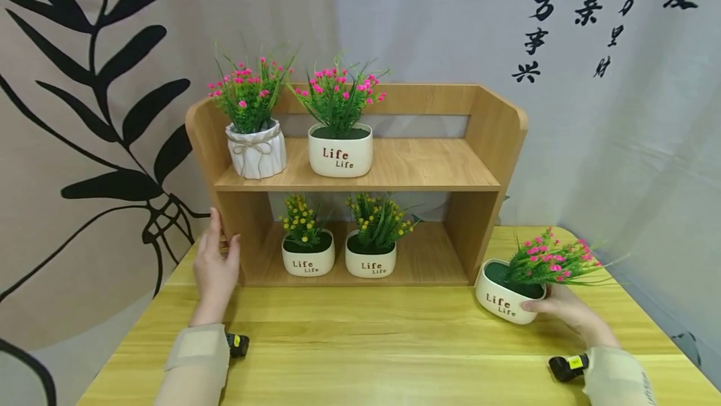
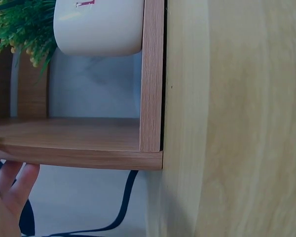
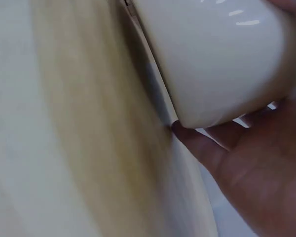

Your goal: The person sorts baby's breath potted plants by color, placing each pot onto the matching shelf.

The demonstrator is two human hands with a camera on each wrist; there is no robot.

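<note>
At the left side panel of a two-tier wooden shelf [image 1: 360, 188], my left hand [image 1: 216, 268] holds the panel's front edge. The left wrist view shows the fingers [image 2: 20, 185] along its outer face and the thumb tip on the inner side. My right hand [image 1: 566, 309] grips a white oval flowerpot [image 1: 507, 296] with pink artificial flowers, tilted to the right beside the shelf's lower right corner. In the right wrist view the fingers wrap the pot [image 3: 222, 64] close over the tabletop; whether it touches the table I cannot tell.
On the upper tier stand a white round pot [image 1: 257, 154] tied with twine and a white oval pot [image 1: 340, 154], both pink-flowered. Two yellow-flowered pots, one left [image 1: 308, 259] and one right [image 1: 371, 261], sit on the lower tier. The wooden table [image 1: 360, 343] ends near a curtain [image 1: 428, 18].
</note>
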